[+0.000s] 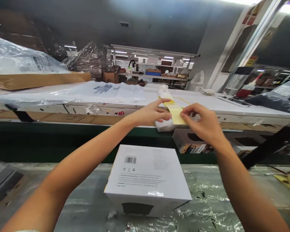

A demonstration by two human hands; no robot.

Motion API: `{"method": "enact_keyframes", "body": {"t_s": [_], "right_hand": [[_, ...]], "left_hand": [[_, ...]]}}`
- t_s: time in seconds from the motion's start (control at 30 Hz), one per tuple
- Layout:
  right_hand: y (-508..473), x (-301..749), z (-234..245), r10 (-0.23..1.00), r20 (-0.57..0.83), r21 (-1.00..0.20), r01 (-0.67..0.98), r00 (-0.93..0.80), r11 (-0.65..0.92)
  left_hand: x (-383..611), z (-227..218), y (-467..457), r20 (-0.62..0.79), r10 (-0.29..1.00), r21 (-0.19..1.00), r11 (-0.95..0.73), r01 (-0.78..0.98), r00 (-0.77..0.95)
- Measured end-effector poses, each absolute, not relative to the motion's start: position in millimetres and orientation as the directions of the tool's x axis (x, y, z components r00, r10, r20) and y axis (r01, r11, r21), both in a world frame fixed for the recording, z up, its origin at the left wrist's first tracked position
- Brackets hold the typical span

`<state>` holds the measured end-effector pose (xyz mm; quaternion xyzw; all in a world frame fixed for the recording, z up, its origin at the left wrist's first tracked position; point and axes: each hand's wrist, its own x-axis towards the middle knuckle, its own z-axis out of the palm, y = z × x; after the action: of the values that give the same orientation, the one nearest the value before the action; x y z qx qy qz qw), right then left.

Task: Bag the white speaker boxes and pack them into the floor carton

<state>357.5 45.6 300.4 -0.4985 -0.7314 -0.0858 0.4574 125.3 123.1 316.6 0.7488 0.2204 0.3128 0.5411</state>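
A yellow strip of label paper (177,113) hangs over the front edge of the white shelf, running down from a pale roll (165,92). My right hand (204,124) pinches the right edge of this strip between thumb and fingertips. On the strip's other side, my left hand (151,113) reaches in with fingers apart; its fingertips are at the left edge, and I cannot tell how firmly they touch. Below both hands sits a white box (147,170) with a barcode and printed text on its upper face.
Beyond the box runs a dark green conveyor belt (91,141), carrying printed cartons (187,140) on the right. The white shelf (149,96) holds plastic sheeting (106,91) and a wrapped bundle (29,61) at left. A dark bracket (268,146) slants at right.
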Motion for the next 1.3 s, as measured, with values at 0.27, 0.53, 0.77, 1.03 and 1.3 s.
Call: {"method": "enact_keyframes", "body": {"t_s": [0.27,0.53,0.77,1.03,1.3], "right_hand": [[-22,266,312,0.862,0.078,-0.69,0.597,-0.5,0.408],[-22,231,300,0.833,-0.111,-0.487,0.76,-0.542,0.43],[-33,228,302,0.87,-0.107,-0.43,0.812,-0.481,0.395],[-37,225,298,0.888,-0.065,-0.386,0.832,-0.456,0.399],[-17,228,295,0.897,-0.057,-0.455,0.811,-0.439,0.368]], "left_hand": [[-44,209,35,0.453,0.634,0.844,-0.532,-0.072,0.626],[-22,122,6,0.479,0.71,0.857,-0.505,-0.102,0.516],[-18,121,6,0.52,0.707,0.842,-0.518,-0.151,0.479],[-17,119,5,0.513,0.709,0.849,-0.504,-0.161,0.484],[-14,114,2,0.491,0.738,0.869,-0.449,-0.206,0.462]]}}
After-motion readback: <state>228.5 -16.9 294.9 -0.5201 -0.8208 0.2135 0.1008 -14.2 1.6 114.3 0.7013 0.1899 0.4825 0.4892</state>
